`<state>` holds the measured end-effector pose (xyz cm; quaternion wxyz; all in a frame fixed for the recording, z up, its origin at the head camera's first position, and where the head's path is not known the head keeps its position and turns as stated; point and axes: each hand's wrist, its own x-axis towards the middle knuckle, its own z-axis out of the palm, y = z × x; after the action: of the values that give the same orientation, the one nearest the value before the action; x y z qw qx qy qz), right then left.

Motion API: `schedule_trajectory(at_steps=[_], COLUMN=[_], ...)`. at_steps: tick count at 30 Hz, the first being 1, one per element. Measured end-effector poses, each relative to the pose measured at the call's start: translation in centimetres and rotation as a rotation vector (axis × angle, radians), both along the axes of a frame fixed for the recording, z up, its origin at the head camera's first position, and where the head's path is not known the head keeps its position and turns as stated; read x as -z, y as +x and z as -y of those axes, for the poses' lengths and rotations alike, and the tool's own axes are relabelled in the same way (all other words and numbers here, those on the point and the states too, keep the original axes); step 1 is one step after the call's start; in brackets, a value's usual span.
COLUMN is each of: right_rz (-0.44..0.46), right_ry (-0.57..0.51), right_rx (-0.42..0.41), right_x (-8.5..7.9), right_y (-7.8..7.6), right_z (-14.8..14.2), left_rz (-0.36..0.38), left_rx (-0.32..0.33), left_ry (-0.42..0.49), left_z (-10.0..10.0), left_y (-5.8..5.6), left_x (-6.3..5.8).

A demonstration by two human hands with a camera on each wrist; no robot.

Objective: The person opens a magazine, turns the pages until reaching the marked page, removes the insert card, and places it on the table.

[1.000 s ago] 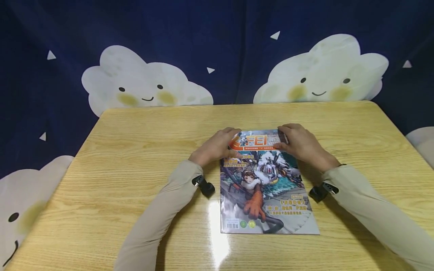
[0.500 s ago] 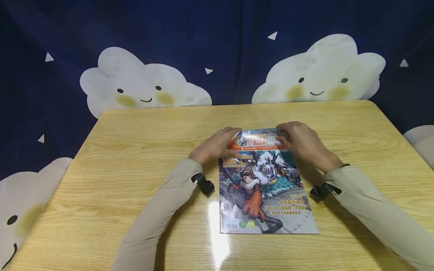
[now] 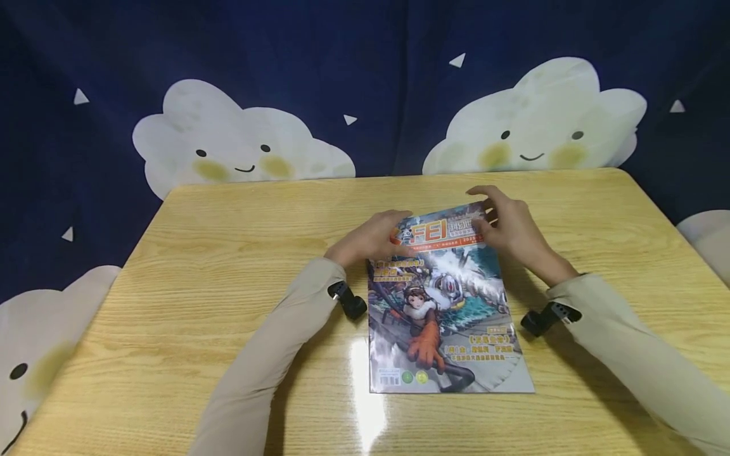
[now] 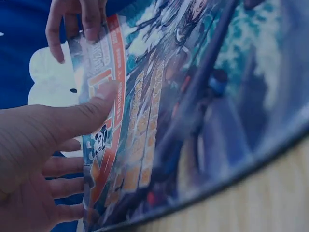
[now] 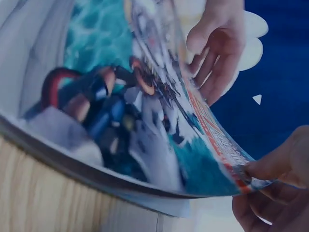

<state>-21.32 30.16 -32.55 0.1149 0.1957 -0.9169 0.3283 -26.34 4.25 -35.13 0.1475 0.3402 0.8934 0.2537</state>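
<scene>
Curling up at its far end, a glossy magazine (image 3: 433, 304) rests its near edge on the wooden table (image 3: 228, 253), straight ahead of the person. Light and bendy, I'd judge — paper through and through, so it should flex easily, slide a bit under the fingertips with that sheen, and crease if a corner is pulled hard. Best purchase looks to be the two far corners, thumbs on the cover and fingers tucked underneath, and look where the grips are! The left hand (image 3: 373, 237) pinches near the far left corner, thumb flat on the cover, fingers at or behind the edge. Over at the far right corner, the right hand (image 3: 510, 228) pinches too, thumb in front, index finger arched clear of the paper. How many pages are in that pinch — the right wrist view is blurry, so I can't say. Farther out, beige sleeves (image 3: 274, 335) run back from the wrists, and smiling clouds (image 3: 228, 139) beam from the dark blue backdrop (image 3: 285, 50).
</scene>
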Motion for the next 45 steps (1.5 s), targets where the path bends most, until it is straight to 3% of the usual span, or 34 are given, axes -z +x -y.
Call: schedule_trajectory(at_steps=[6,10,13,17,21,25,29,33,37,45], right_rz=[0.272,0.473,0.559,0.585,0.58,0.554,0.55,0.501,0.43,0.384], right_ry=[-0.204,-0.273,-0.29,-0.372,-0.427,-0.374,-0.274,-0.099,0.061,0.226], right_rx=[0.084,0.065,0.037,-0.024,-0.105,-0.134,-0.104,-0.033,-0.013,-0.079], right_x=[-0.6,-0.8,-0.9,-1.1,-1.1,-0.7,-0.3,0.1,0.4,1.3], right_y=[-0.1,-0.3,-0.3,-0.5,-0.8,-0.8,-0.8,-0.6,-0.5,-0.8], right_z=[-0.2,-0.3,-0.6,-1.3,-2.1,-2.5,-2.4,-2.1,-1.8,-1.8], left_rz=[-0.023,-0.059,-0.079,-0.079,-0.019,0.05,0.116,0.177,0.185,0.057], left_rx=[-0.005,-0.026,-0.042,-0.051,-0.105,-0.138,-0.071,0.034,0.1,0.235], left_ry=[0.042,0.128,0.191,0.252,0.307,0.332,0.325,0.233,0.124,-0.189], left_z=[-0.4,-0.6,-0.5,-0.2,0.4,1.2,2.0,2.8,3.5,4.7], left_y=[-0.3,-0.4,-0.3,-0.3,0.0,0.3,0.5,0.7,1.2,3.2], left_x=[-0.4,-0.7,-0.8,-0.8,-1.0,-1.3,-1.8,-2.2,-2.2,-3.0])
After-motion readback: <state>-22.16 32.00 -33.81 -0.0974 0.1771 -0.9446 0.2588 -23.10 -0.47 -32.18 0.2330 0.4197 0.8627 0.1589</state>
